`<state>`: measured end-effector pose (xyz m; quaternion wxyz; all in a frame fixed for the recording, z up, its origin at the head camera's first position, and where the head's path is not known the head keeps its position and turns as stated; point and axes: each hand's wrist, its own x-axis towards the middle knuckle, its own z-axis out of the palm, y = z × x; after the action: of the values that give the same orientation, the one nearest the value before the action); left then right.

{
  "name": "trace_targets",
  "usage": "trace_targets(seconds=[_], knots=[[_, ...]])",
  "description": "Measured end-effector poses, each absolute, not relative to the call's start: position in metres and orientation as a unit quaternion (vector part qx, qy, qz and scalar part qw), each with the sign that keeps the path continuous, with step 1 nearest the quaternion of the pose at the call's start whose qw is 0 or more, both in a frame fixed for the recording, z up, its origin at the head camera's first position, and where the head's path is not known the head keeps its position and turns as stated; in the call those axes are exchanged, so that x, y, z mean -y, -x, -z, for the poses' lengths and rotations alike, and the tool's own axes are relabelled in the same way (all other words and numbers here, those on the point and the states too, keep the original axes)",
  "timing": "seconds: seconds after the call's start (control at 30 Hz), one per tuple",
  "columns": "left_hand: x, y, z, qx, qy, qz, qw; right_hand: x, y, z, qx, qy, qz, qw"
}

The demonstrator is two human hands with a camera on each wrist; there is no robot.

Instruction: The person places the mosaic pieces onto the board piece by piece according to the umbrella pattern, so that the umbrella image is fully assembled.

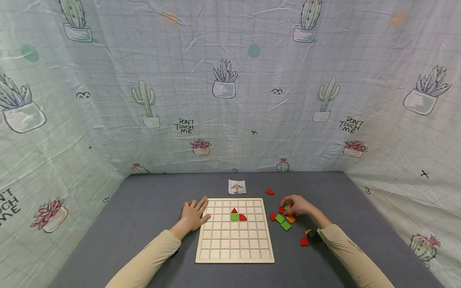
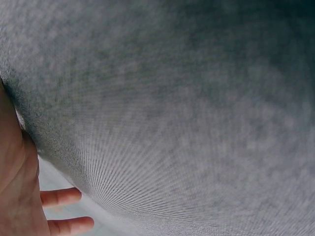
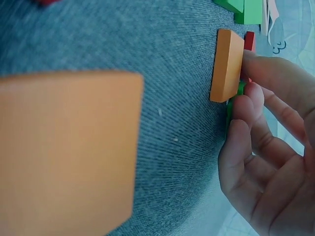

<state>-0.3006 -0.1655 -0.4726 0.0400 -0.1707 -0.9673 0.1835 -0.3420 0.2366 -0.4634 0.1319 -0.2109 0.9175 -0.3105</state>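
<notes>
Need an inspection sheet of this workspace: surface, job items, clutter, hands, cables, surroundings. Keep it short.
Surface: dark gray tabletop, seen flat.
Job items: wooden grid board bearing a red triangle tile, green square tile and red quarter-circle tile; pattern card beyond it; loose green tiles, red tiles and orange tiles right of the board.
Clutter: nothing seen.
Hands: left hand spread at the board's left edge; right hand among loose tiles, fingers curled, grip unclear.
Cables: nothing seen.
Surroundings: cactus-print curtain behind and on both sides.
</notes>
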Motion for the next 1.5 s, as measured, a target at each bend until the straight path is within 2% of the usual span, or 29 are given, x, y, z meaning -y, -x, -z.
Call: trace_targets(seconds=[0.57, 1.5], knots=[[0.164, 0.302, 0.474, 0.966, 0.17, -0.188, 0.041, -0.224, 0.335, 0.457, -0.912, 0.242, 0.315, 0.105], [0.164, 0.302, 0.475, 0.961, 0.171, -0.209, 0.053, -0.159, 0.322, 0.45, -0.889, 0.318, 0.312, 0.104]])
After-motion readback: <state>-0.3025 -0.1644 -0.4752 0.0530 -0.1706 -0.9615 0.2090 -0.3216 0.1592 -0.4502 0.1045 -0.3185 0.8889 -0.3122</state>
